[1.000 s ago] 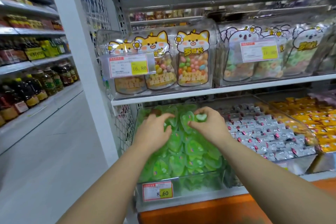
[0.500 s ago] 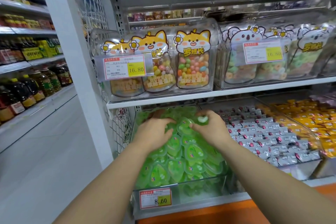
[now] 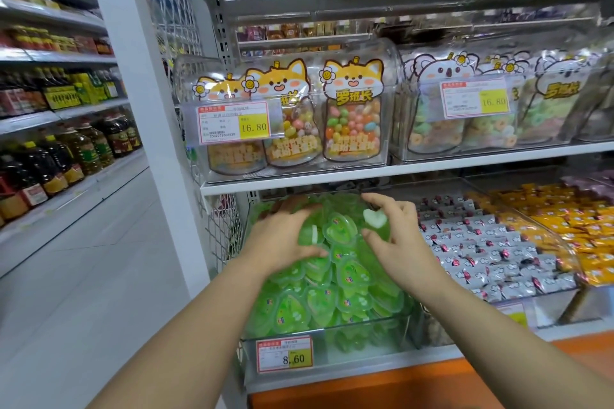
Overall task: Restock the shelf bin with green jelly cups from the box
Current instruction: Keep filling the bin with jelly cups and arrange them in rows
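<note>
Shop aisle, candy shelving dead ahead, oil bottles (image 3: pixel 66 156) racked at far left. Green jelly cups (image 3: pixel 332 279), heart-shaped, are heaped in the clear shelf bin (image 3: pixel 358 329) at lower centre, above an 8.60 price tag (image 3: pixel 284 354). The mound rises over the front wall and gets close to the shelf board (image 3: pixel 365 176) overhead.

Both hands are on the top of the heap.
- Left hand (image 3: pixel 282 239): fingers curled over the back of the pile, thumb tucked under at the front, gripping a clump of cups.
- Right hand (image 3: pixel 398 242): index arched over and thumb below, pinching an upturned cup (image 3: pixel 375 219) with a pale heart showing. Its other fingers are loosely curled.

To the right are a bin of silver-wrapped candies (image 3: pixel 481 242), then orange-wrapped ones (image 3: pixel 564 226). Cat-face candy jars (image 3: pixel 352 116) sit on the shelf above.

My read of the step: a handful is being set down and settled on the crest, and the bin looks about full.

The next move calls for letting go low and pressing the crest flat toward the back, since the cups look slick and domed and could slide over the front wall. The hands then need to come out under the shelf board without dragging cups along. The box is out of frame, so I can't tell what stock is left.
</note>
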